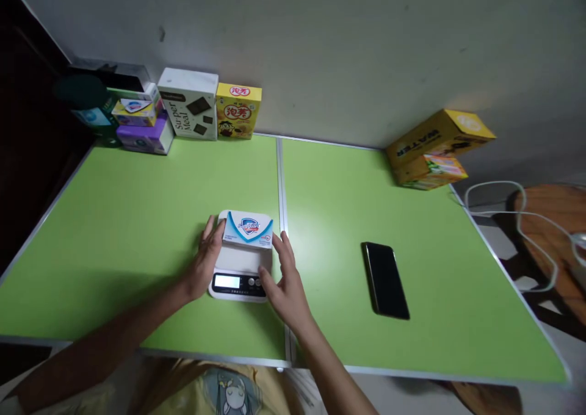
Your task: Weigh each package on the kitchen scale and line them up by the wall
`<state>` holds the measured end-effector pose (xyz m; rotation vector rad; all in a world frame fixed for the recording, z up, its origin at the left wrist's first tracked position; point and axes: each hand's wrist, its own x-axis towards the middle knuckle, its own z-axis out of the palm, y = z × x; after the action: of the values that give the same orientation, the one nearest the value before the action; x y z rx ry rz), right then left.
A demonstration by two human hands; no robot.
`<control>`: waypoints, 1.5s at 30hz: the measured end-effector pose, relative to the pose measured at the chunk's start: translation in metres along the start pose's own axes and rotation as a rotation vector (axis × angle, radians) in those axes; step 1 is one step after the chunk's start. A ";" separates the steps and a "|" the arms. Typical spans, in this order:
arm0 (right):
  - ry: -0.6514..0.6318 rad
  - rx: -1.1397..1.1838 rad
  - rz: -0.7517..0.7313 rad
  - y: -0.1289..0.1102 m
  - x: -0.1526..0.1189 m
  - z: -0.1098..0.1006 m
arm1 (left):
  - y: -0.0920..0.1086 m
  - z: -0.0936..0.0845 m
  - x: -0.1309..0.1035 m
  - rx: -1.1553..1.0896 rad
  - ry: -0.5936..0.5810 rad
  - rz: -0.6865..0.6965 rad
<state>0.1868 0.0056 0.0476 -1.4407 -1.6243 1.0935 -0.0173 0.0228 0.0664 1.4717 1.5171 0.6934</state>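
Observation:
A white and blue Safeguard soap box (248,229) lies on the back part of a white kitchen scale (242,260), whose small display is lit. My left hand (205,262) is at the left side of the box and scale, its fingers apart and the fingertips near the box's left end. On the other side, my right hand (286,284) has its fingers spread, with the thumb over the scale's right edge by the buttons and the other fingertips near the box's right end. Neither hand wraps round the box.
The green folding table (329,201) has a metal seam. A black phone (386,280) lies to the right. Along the wall stand a Super Meal box (190,105), a yellow box (238,111), a purple box (144,135) and a WATER box (434,135). A white cable (519,213) hangs right.

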 end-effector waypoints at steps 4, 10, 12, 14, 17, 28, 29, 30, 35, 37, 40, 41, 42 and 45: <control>-0.016 -0.043 0.021 0.004 0.000 0.002 | -0.006 0.005 -0.001 -0.132 -0.031 -0.066; 0.093 -0.105 0.026 0.004 0.009 -0.021 | -0.008 -0.011 0.001 -0.026 0.088 0.077; 0.087 -0.109 -0.009 0.006 0.013 -0.034 | -0.006 -0.025 0.004 0.031 0.134 0.125; 0.051 -0.111 -0.045 0.007 0.017 -0.046 | -0.003 -0.041 0.008 0.062 0.185 0.191; -0.004 -0.129 -0.095 0.006 0.023 -0.054 | 0.006 -0.060 0.015 0.048 0.220 0.286; -0.313 -0.404 -0.271 -0.010 0.061 -0.035 | 0.032 -0.056 0.053 0.393 -0.186 0.440; -0.308 -0.419 -0.293 -0.009 0.064 -0.034 | 0.035 -0.056 0.053 0.402 -0.204 0.478; -0.298 -0.427 -0.317 -0.010 0.068 -0.035 | 0.037 -0.057 0.054 0.392 -0.208 0.524; -0.194 -0.393 -0.382 -0.033 0.112 -0.031 | 0.051 -0.083 0.062 0.286 -0.144 0.725; -0.153 -0.383 -0.401 -0.050 0.139 -0.016 | 0.051 -0.101 0.072 0.365 -0.088 0.662; -0.119 -0.357 -0.468 -0.077 0.186 0.025 | 0.042 -0.130 0.093 0.526 0.008 0.430; -0.111 -0.344 -0.498 -0.085 0.202 0.042 | 0.037 -0.139 0.101 0.568 0.039 0.355; -0.101 -0.335 -0.532 -0.092 0.219 0.059 | 0.032 -0.148 0.108 0.601 0.074 0.291; -0.070 -0.328 -0.651 -0.113 0.270 0.110 | 0.017 -0.170 0.129 0.654 0.226 0.196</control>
<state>0.0034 0.2543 0.0981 -0.9351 -2.1813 0.5226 -0.1453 0.1822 0.1314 2.1056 1.8994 0.5058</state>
